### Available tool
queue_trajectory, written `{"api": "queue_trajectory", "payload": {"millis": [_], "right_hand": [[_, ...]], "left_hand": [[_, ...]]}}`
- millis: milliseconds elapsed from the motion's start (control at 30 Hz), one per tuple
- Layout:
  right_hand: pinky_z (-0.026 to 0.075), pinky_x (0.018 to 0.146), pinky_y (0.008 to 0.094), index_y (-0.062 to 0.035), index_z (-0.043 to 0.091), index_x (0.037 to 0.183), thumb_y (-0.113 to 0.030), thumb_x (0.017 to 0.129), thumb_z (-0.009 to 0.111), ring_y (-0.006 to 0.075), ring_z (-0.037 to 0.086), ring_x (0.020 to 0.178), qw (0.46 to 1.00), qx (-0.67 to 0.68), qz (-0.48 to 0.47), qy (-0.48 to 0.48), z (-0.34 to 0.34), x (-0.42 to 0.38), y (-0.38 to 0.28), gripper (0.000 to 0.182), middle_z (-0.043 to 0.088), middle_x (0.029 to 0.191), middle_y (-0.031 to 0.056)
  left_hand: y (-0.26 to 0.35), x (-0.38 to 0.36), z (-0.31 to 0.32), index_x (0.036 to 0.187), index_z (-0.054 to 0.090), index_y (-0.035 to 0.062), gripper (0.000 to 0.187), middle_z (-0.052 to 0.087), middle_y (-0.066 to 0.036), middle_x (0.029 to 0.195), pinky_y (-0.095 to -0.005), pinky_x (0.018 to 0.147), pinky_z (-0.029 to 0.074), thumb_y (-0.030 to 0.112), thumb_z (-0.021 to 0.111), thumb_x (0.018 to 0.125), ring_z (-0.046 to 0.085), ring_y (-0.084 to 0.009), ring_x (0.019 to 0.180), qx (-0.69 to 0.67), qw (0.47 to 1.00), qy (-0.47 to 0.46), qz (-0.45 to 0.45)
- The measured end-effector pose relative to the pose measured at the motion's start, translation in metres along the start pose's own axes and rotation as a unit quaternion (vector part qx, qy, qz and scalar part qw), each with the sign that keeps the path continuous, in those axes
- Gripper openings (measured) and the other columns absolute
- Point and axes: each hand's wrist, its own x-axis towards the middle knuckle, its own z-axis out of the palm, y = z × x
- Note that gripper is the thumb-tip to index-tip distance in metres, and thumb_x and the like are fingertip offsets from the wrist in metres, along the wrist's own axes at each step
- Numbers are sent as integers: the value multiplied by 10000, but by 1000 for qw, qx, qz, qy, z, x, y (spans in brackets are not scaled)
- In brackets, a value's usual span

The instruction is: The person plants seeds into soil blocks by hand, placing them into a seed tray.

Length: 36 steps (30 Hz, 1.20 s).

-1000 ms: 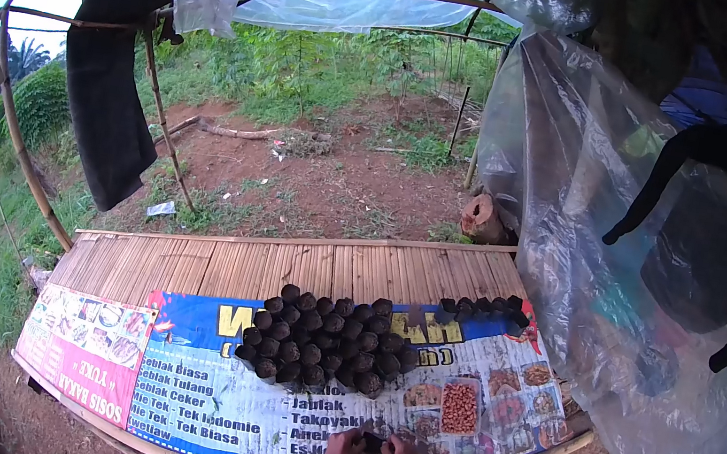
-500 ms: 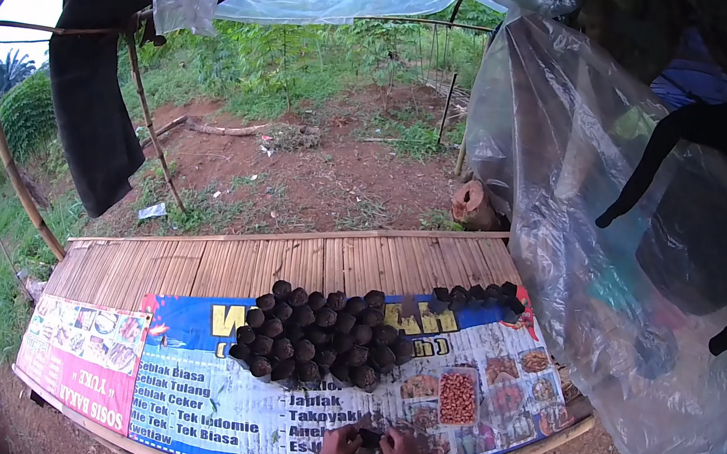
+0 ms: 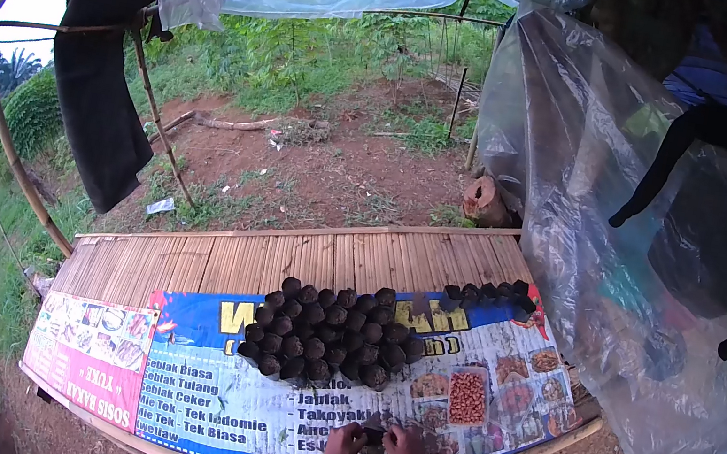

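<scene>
At the near edge of the table, my left hand (image 3: 344, 441) and my right hand (image 3: 406, 447) are close together, fingers pinched on a small black pouch-like piece (image 3: 372, 437) between them. Its exact shape is too small to make out. Beyond my hands sits a tight cluster of small black pots (image 3: 327, 335), with dark, soil-like filling in their tops. A short row of similar black pots (image 3: 491, 295) stands at the far right; what they contain is not clear.
A printed menu banner (image 3: 207, 402) covers the front of the bamboo-slat table (image 3: 282, 262). Clear plastic sheeting (image 3: 570, 184) hangs on the right, and a dark cloth strip (image 3: 97, 109) on the left. A cut log (image 3: 485, 201) lies behind the table.
The view has shifted slightly, so the scene sits a little further right. My hands stay together at the near edge with the black piece between them; the pots have not moved.
</scene>
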Motion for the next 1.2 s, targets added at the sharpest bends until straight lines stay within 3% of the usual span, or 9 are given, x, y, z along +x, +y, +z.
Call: {"api": "queue_trajectory", "payload": {"millis": [133,333,467,667,800,933,1000,1133,1200], "right_hand": [[459,627,496,-89,609,838,-299,805,607,397,577,727,998,14,39,-47,18,-2,18,213,574,749,200],[449,664,485,-72,601,802,-278,802,608,386,560,765,999,21,24,1,-2,5,-5,206,569,744,201],[436,647,487,-67,593,785,-255,799,609,390,553,719,999,35,-3,21,12,3,16,190,563,734,210],[438,644,489,-58,583,781,-251,801,612,395,553,719,999,31,20,-10,9,-3,13,196,545,700,200],[451,618,489,-64,580,785,-254,795,616,390,570,707,999,24,8,47,-4,3,-4,193,569,724,193],[425,675,466,-48,567,766,-154,781,606,368,542,735,999,12,29,20,1,0,0,114,556,684,164],[427,673,470,-43,567,755,-145,775,609,361,551,729,997,18,-33,72,-3,7,0,113,563,681,162],[431,655,467,-27,562,741,-141,780,607,362,550,699,993,13,-26,119,-4,6,-2,129,557,670,171],[437,612,459,-9,552,734,-140,790,601,372,560,660,990,117,60,47,0,7,3,150,556,648,181]], "left_hand": [[-22,6,11,808,651,-18,176,671,-160,745,-351,610,506,148,660,749,663,-257,648,-7,1000,7,-25],[-4,6,0,813,619,-26,178,643,-201,745,-402,624,496,144,645,768,651,-346,700,-1,1000,13,-21],[2,11,-2,785,604,-27,147,638,-194,738,-390,613,490,114,643,766,648,-333,683,-12,999,13,38],[-3,7,4,790,619,-21,122,636,-180,720,-380,594,491,95,639,762,645,-310,646,-18,1000,15,18],[11,7,-1,793,634,-12,121,647,-176,730,-381,609,498,107,633,769,653,-306,659,-15,999,25,20],[-8,8,7,803,642,-22,131,665,-154,743,-353,624,509,102,652,765,662,-262,657,31,999,1,32],[2,25,3,805,648,-23,136,668,-155,746,-352,629,512,108,651,768,665,-261,662,39,998,-4,51],[11,34,-2,806,660,-8,133,654,-184,745,-388,638,511,114,635,758,667,-312,692,17,999,-6,42],[10,42,-1,807,670,-3,126,656,-183,749,-377,637,512,110,631,766,668,-309,696,41,997,-48,34]]}}
